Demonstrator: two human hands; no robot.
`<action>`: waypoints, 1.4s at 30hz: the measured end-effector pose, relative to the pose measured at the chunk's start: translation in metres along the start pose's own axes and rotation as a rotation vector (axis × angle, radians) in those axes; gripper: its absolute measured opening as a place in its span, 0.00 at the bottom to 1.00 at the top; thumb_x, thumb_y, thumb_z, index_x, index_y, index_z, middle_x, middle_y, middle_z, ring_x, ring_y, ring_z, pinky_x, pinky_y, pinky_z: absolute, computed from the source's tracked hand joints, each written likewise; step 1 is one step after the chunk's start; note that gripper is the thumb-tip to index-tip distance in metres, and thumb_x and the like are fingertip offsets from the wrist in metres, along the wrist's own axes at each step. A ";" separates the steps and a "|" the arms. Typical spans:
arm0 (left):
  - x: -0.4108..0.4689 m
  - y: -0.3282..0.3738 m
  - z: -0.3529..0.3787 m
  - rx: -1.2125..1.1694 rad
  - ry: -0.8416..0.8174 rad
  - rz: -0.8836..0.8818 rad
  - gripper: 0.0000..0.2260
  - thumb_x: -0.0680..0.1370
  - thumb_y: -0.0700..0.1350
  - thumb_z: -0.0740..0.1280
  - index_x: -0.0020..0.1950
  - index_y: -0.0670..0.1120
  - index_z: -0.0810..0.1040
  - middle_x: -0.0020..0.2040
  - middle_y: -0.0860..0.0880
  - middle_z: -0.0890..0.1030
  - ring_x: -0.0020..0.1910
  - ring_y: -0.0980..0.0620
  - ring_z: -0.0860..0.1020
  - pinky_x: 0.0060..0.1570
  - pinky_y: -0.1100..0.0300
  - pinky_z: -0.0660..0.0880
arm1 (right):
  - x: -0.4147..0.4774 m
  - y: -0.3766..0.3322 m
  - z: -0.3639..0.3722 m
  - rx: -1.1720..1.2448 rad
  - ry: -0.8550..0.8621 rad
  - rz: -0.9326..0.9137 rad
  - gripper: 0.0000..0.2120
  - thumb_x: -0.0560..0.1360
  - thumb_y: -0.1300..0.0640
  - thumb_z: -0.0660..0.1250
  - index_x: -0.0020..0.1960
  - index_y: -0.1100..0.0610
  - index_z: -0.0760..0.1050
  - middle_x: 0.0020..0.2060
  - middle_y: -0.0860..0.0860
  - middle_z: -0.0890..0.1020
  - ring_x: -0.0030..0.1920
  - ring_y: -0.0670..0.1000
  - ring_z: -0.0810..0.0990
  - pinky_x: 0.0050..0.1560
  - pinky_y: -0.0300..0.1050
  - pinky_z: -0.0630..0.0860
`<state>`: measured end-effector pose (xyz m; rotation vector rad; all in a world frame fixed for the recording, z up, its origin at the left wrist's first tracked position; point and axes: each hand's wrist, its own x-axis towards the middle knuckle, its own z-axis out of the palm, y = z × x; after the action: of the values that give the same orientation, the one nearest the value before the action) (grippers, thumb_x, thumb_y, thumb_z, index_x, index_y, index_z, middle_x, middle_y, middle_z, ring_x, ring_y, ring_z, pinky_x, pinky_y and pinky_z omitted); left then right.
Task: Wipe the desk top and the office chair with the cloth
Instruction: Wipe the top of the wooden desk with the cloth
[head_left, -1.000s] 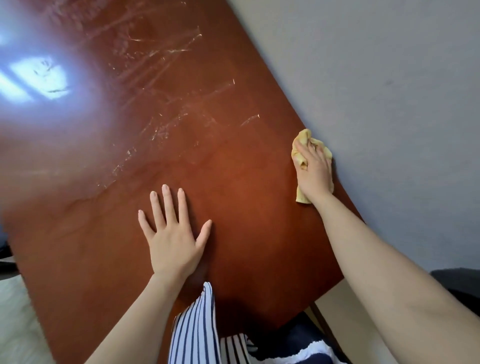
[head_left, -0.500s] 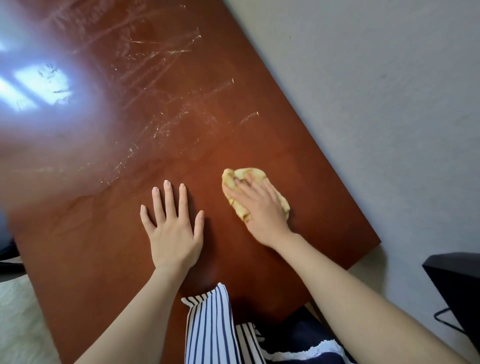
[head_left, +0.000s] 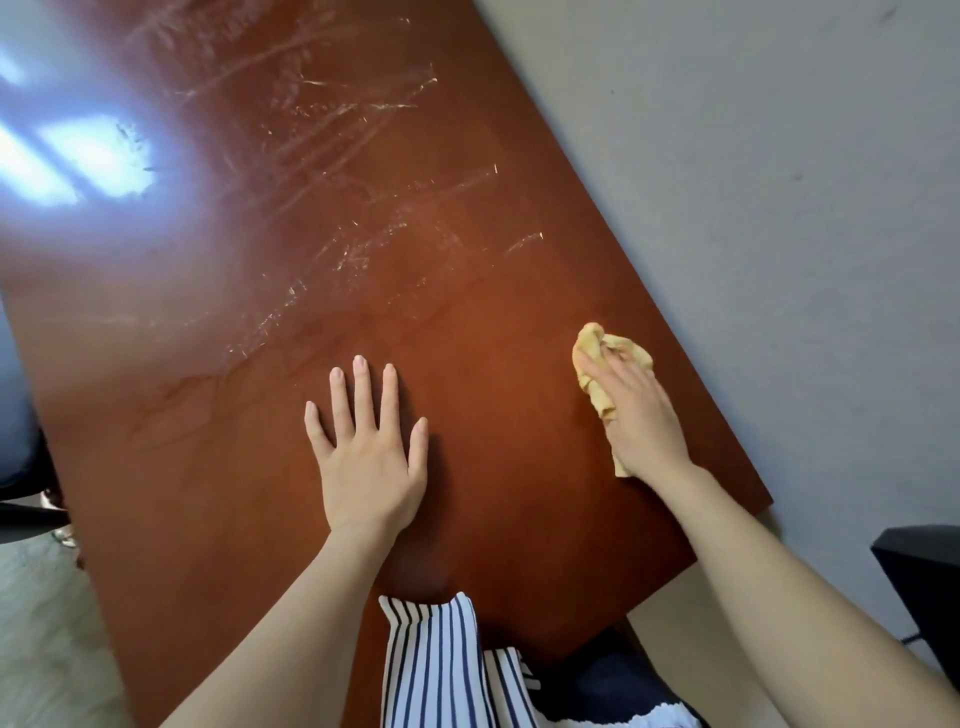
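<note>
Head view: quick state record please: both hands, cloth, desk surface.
left hand: flat on the desk top, fingers spread, holds nothing
right hand: presses the cloth onto the desk top near the edge by the wall
cloth: yellow, bunched, partly under the palm
desk top: reddish-brown, glossy
streaks: pale smears across the far part
glare: bright reflection, far left
near part: no streaks visible
</note>
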<state>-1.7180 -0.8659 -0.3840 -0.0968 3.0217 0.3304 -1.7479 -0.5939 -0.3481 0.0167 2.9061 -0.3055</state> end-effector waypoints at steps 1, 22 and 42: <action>0.000 0.000 0.000 -0.004 0.002 0.000 0.28 0.80 0.59 0.45 0.78 0.48 0.55 0.78 0.45 0.52 0.77 0.45 0.47 0.72 0.45 0.40 | 0.015 0.005 -0.005 0.009 0.017 0.033 0.37 0.73 0.72 0.59 0.75 0.45 0.58 0.75 0.49 0.59 0.76 0.51 0.53 0.74 0.52 0.53; 0.003 -0.002 -0.001 0.003 -0.015 -0.004 0.27 0.80 0.56 0.49 0.77 0.47 0.59 0.77 0.44 0.56 0.77 0.43 0.51 0.72 0.42 0.46 | 0.097 -0.146 0.026 0.058 0.021 -0.259 0.32 0.75 0.64 0.62 0.75 0.45 0.58 0.75 0.47 0.61 0.76 0.51 0.53 0.74 0.50 0.44; 0.002 -0.001 0.001 -0.023 -0.006 -0.003 0.27 0.80 0.57 0.47 0.77 0.47 0.59 0.78 0.44 0.56 0.77 0.44 0.50 0.73 0.44 0.44 | 0.064 -0.036 0.004 0.026 0.106 0.078 0.26 0.79 0.60 0.61 0.74 0.47 0.61 0.73 0.50 0.65 0.74 0.52 0.59 0.71 0.53 0.58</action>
<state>-1.7199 -0.8669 -0.3856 -0.1018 3.0119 0.3646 -1.8105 -0.6302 -0.3580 0.1541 2.9970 -0.3384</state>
